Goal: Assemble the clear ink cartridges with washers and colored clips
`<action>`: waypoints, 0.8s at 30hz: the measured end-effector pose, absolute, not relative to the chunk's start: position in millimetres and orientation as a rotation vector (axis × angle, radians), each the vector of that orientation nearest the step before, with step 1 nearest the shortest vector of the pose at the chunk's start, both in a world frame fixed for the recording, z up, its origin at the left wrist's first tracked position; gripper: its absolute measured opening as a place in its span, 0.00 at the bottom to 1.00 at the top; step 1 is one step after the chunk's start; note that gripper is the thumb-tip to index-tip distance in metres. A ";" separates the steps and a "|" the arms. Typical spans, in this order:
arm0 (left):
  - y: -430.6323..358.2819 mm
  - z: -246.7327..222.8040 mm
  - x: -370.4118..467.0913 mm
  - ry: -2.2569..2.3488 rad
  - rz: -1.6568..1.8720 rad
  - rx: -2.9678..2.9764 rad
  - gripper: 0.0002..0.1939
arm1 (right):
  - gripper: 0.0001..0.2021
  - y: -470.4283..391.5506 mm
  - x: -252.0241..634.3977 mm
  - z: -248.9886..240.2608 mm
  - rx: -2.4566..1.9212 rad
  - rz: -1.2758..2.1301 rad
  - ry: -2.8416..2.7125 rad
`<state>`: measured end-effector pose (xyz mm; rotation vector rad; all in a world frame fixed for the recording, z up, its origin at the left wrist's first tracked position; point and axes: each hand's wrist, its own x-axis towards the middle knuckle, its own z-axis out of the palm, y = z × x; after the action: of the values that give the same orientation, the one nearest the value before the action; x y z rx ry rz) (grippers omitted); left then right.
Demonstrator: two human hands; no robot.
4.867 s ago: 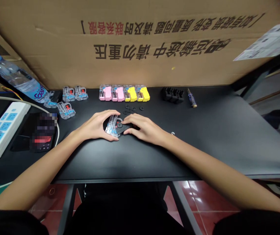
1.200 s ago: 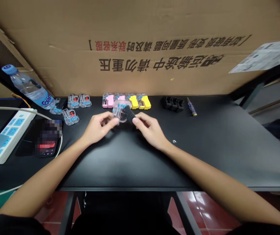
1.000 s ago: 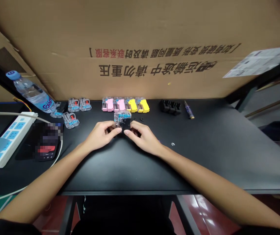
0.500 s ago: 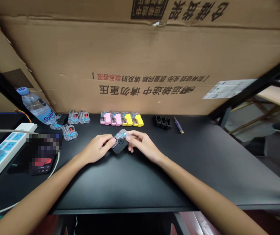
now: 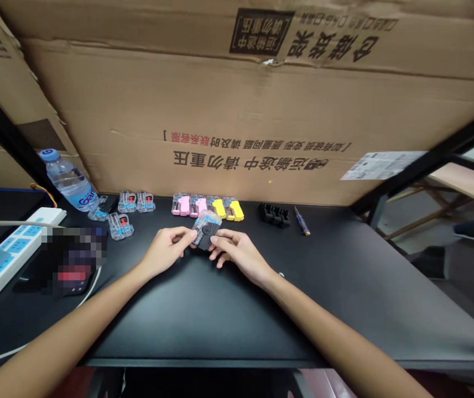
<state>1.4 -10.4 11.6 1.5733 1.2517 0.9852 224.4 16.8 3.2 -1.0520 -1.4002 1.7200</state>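
A small clear-and-black plastic device (image 5: 207,231) with a round black disc and blue bits inside is held just above the black tabletop. My left hand (image 5: 169,249) pinches its left edge between thumb and fingers. At its lower right corner, the thumb and fingers of my right hand (image 5: 239,253) grip it, with the other fingers curled loosely below. Behind it stands a row of clear cases, two with pink parts (image 5: 183,205) and two with yellow parts (image 5: 234,210). The held device partly covers this row from view.
Several clear cases with red bits (image 5: 120,226) lie at the left, near a water bottle (image 5: 71,182), a power strip (image 5: 12,249) and a dark phone (image 5: 77,260). Black plastic holders (image 5: 275,214) and a screwdriver (image 5: 302,221) lie right of the row. Cardboard (image 5: 237,105) walls the back.
The device has turned more upright and risen slightly towards the row behind. My right hand has shifted its grip down to the lower right corner. The camera view has tilted up a little.
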 end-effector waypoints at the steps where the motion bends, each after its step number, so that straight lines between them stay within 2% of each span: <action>1: -10.9 11.3 1.9 1.241 0.974 1.587 0.27 | 0.24 16.4 224.0 3.2 -1.054 1.716 -1.432; 5: -13.2 15.8 -1.6 1.348 0.870 1.868 0.24 | 0.24 24.2 231.0 4.8 -1.051 1.688 -1.507; 9: -10.5 34.3 -22.3 1.892 0.632 2.289 0.21 | 0.21 53.6 254.8 8.2 -1.161 1.549 -1.264; 14: -3.3 49.5 -55.5 2.465 0.160 2.215 0.24 | 0.21 88.7 274.4 9.3 -1.285 1.572 -1.078; 18: 1.5 43.4 -66.5 2.512 -0.114 2.018 0.27 | 0.25 97.2 268.6 3.4 -1.361 1.527 -1.072; 24: 6.8 39.7 -67.1 2.368 -0.081 1.973 0.26 | 0.31 97.3 262.0 -7.9 -1.392 1.403 -1.186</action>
<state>-67.1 6.8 39.7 1.9734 2.3684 -0.0809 262.0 97.3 -7.9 -1.3916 -1.1861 1.4025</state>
